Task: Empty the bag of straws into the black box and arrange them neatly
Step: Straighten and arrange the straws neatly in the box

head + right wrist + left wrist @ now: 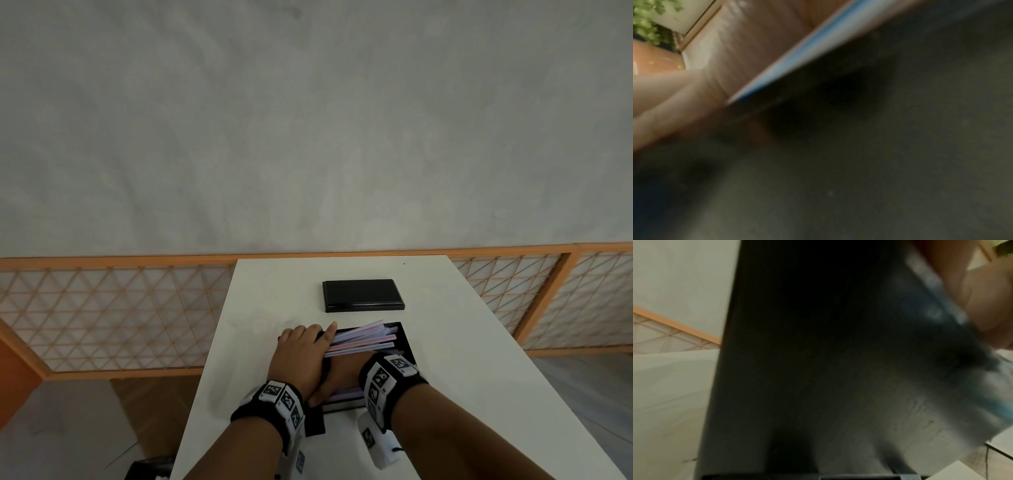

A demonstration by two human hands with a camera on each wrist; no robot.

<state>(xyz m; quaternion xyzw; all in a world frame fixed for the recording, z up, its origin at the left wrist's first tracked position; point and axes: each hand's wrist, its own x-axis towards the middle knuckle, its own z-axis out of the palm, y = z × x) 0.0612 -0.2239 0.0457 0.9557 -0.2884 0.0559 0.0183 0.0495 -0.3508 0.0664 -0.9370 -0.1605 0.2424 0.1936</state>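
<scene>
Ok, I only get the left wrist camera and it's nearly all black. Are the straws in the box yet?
Observer: Yes. The head view shows pink and lilac straws lying in the black box, fanned out unevenly.
Operator: Where's the other hand?
Observer: The right hand lies across the box's near side, next to the left hand, which rests on the straws' left ends.
Operator: Anything else on the table?
Observer: A flat black piece, perhaps the lid, lies on the table beyond the box, apart from it.
</scene>
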